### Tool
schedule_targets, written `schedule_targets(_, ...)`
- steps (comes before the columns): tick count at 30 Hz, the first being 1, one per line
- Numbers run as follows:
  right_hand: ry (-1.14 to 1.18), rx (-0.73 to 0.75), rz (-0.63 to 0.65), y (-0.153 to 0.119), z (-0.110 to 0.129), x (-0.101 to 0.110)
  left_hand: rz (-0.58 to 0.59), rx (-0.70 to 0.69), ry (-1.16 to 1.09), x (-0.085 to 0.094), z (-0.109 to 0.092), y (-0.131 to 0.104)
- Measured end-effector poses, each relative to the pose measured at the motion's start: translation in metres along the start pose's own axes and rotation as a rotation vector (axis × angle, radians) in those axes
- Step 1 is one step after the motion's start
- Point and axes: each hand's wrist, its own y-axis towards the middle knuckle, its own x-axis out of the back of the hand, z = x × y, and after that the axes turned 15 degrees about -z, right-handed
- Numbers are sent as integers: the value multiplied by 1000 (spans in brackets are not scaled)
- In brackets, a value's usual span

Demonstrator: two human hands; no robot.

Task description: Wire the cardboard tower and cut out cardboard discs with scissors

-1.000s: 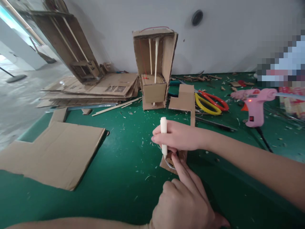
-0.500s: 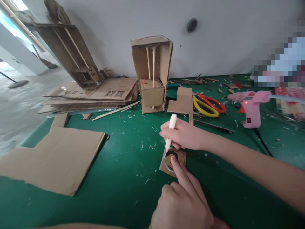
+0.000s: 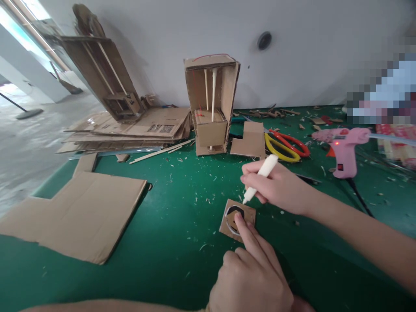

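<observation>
My right hand (image 3: pixel 269 184) is closed round a white marker (image 3: pixel 263 175); the tip points down at the top edge of a small cardboard square (image 3: pixel 249 211). On that square lies a round piece with a black curved patch (image 3: pixel 231 211), and a white line curves along its left side. My left hand (image 3: pixel 251 271) reaches in from the bottom, its index finger pressing the round piece down and its other fingers partly curled; the lower right of the piece is hidden under the fingers.
A cardboard box with sticks (image 3: pixel 212 134) stands behind. Scissors (image 3: pixel 282 147) and a pink glue gun (image 3: pixel 346 149) lie right of it. Left are a large cardboard sheet (image 3: pixel 87 212), stacked cardboard (image 3: pixel 139 130) and a leaning cardboard frame (image 3: pixel 120 65). Scraps litter the green table (image 3: pixel 169 260).
My right hand has moved right with the marker, which has left the round piece's edge and now leans more. My left hand keeps its pose. The view has shifted slightly.
</observation>
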Motion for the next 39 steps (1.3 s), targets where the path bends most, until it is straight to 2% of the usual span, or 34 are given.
schedule_targets(2,40,27,3,-1,1,-2,8,1,-7,1,0,0)
schedule_targets(8,-40,186,335,1,6,-18,51,-14,-62,2,1,0)
schedule_targets(15,-143,181,414,13,8,-26,36,3,-66,0,-1,-1)
schedule_targets(21,-224,274,197,19,11,-25,7,-13,-36,2,1,1)
schedule_targets(25,-61,262,80,13,14,-16,15,-19,-49,1,0,0)
schedule_targets(27,6,277,-48,7,15,-9,-5,-12,-49,2,4,2)
schedule_targets(30,8,262,-280,-3,9,5,-30,-28,-95,7,22,14)
schedule_targets(32,-9,231,-367,-11,1,14,61,-9,-163,11,40,25)
schedule_targets(34,7,224,-404,-20,-10,22,139,20,-204,15,57,35)
schedule_targets(39,-6,246,-438,-29,-32,37,157,-9,-251,20,79,47)
